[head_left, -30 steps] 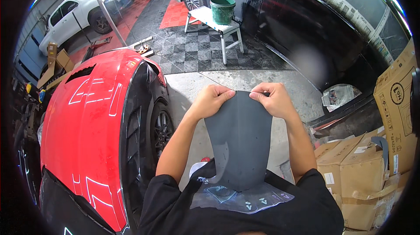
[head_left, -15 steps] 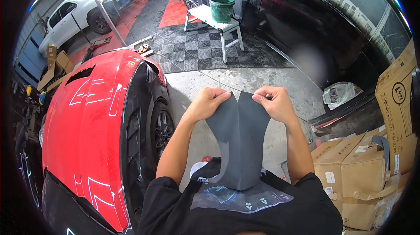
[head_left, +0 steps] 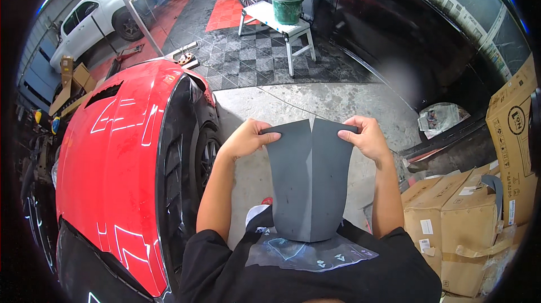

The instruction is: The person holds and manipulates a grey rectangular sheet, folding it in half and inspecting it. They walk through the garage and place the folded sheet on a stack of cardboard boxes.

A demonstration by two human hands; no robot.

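Observation:
A dark grey sheet of what looks like sandpaper (head_left: 293,184) hangs in front of my chest, with a crease running down its middle. My left hand (head_left: 249,139) pinches its upper left corner between thumb and fingers. At the upper right corner, my right hand (head_left: 367,138) grips it the same way. Between the two halves, the top edge has a small V-shaped notch. The lower end curves toward my black shirt (head_left: 236,272).
A red car hood (head_left: 124,151) lies to my left. Cardboard boxes (head_left: 468,218) are stacked at right, beside a black vehicle (head_left: 383,38). Ahead, a green bucket (head_left: 287,9) stands on a white step bench (head_left: 262,14). A thin cable crosses the concrete floor (head_left: 242,100).
My hands have moved apart and slightly lower, still holding the sheet's top corners. The sheet has spread flatter and wider, and its sides bow inward less.

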